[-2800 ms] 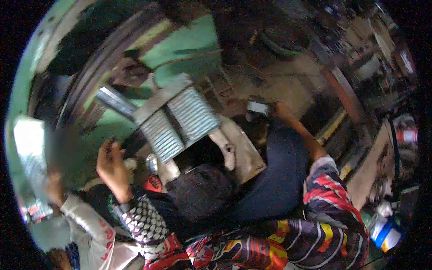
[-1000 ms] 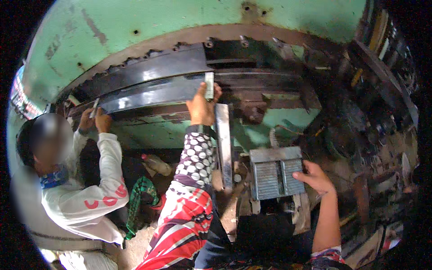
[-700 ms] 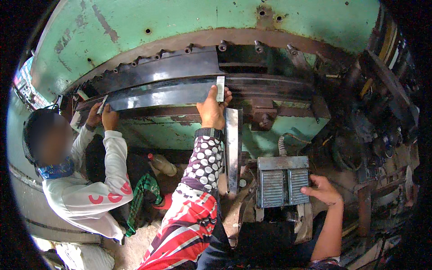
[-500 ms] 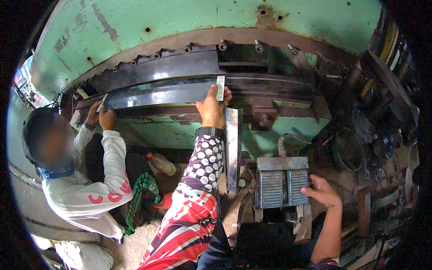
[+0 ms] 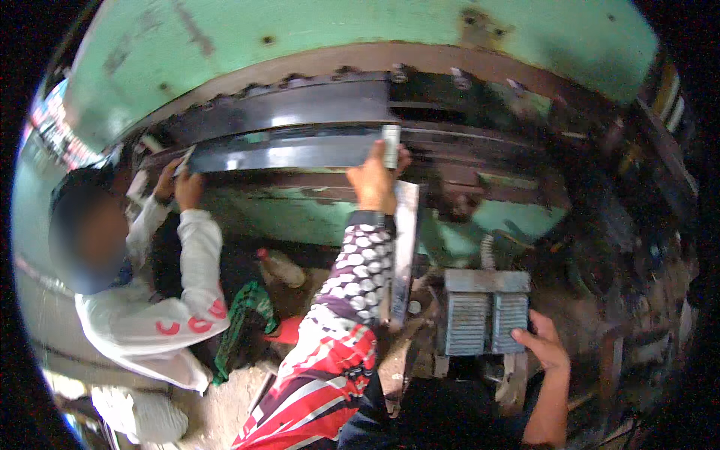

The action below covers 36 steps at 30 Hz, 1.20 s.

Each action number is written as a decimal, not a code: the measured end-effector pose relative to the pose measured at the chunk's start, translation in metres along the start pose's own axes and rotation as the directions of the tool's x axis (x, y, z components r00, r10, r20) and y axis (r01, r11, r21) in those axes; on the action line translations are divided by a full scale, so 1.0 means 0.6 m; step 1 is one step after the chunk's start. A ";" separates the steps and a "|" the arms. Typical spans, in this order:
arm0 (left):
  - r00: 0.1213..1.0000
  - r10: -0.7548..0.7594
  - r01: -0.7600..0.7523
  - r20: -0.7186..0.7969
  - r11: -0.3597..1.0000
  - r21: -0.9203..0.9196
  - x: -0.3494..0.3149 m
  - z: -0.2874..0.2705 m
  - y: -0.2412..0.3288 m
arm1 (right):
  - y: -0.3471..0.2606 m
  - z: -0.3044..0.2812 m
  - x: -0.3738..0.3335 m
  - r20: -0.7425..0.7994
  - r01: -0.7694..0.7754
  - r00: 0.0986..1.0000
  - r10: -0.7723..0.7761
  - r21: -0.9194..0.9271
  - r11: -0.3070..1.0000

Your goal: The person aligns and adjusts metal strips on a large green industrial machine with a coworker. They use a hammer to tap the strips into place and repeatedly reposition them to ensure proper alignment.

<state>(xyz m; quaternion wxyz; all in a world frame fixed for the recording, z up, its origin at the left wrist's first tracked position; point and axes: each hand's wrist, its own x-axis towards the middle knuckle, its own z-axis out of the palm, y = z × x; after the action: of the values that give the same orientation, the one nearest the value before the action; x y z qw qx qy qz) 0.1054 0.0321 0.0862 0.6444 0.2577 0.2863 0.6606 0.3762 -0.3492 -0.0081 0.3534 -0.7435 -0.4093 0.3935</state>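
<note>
My left hand [image 5: 373, 184] is closed around a short, light-coloured flat strip [image 5: 391, 146] with faint markings, held at the right end of a long shiny metal sheet [image 5: 277, 152]. The sheet lies along the front of a big green machine, below its dark upper blade [image 5: 300, 103]. Down at the right, my right hand [image 5: 544, 343] grips the edge of a grey two-part foot pedal [image 5: 510, 322], its thumb on the ribbed right pad. The other fingers are partly hidden by the pedal. A co-worker's hands [image 5: 184, 184] hold a small light piece at the sheet's left end.
The co-worker [image 5: 150, 315], in a white long-sleeved top, crouches at the left. A metal strip [image 5: 405, 247] leans upright beside my left forearm. A bottle with a red cap [image 5: 283, 268] lies behind that arm. A white sack [image 5: 139, 414] sits at the lower left.
The whole view has shifted, so the scene sits farther right and is blurred. My right thumb sits slightly lower on the pedal. My left hand keeps its place at the sheet's end.
</note>
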 end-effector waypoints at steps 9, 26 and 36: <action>0.998 -0.043 0.041 -0.035 0.997 -0.060 -0.037 0.041 -0.010 | -0.019 -0.035 -0.023 0.167 -0.024 0.986 0.004 0.118 0.993; 0.999 0.043 -0.043 0.008 0.999 0.002 -0.036 0.033 -0.001 | -0.012 -0.006 0.008 0.210 0.048 0.974 -0.081 0.158 0.986; 0.980 0.120 -0.145 0.157 0.977 0.159 -0.001 0.003 -0.015 | -0.018 -0.008 0.001 0.217 0.086 0.971 -0.101 0.077 0.993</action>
<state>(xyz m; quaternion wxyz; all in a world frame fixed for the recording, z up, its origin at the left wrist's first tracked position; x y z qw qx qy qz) 0.1130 0.0314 0.0811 0.5939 0.3778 0.2757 0.6546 0.3769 -0.3453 0.0032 0.3488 -0.6627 -0.4672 0.4700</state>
